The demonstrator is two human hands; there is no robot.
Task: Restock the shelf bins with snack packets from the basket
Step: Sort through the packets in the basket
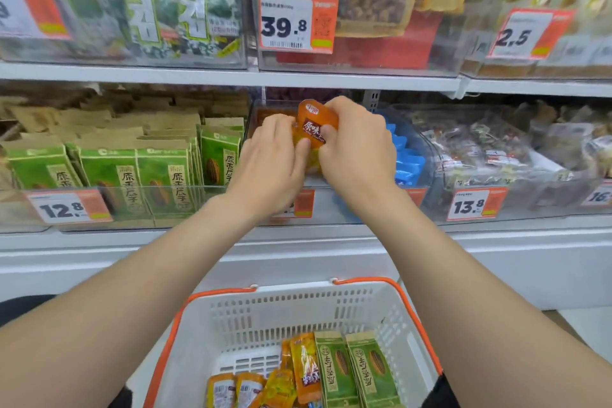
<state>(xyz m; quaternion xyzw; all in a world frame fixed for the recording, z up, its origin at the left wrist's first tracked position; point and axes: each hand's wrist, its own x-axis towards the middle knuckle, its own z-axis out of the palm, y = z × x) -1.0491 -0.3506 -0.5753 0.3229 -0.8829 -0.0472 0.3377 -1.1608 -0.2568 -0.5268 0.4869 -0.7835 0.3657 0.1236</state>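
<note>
Currently mid-placement: left hand (270,156) and right hand (356,146) both pinching one orange plastic snack packet with a brown label (313,129), fingers closed on it, held upright over the clear middle shelf bin (256,116); needs lowering into the row, then release; more orange and green packets waiting in the white plastic basket with orange handles (298,315) below; next reach goes there.

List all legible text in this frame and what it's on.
"39.8": price tag, upper middle bin.
"2.5": price tag, upper right.
"12.8": price tag, green packet bin.
"13.8": price tag, lower right bin.
"原味": orange packet held by both hands.
"原香瓜子": green packets.
Small tag print, barcodes, basket packet labels: unreadable.
</note>
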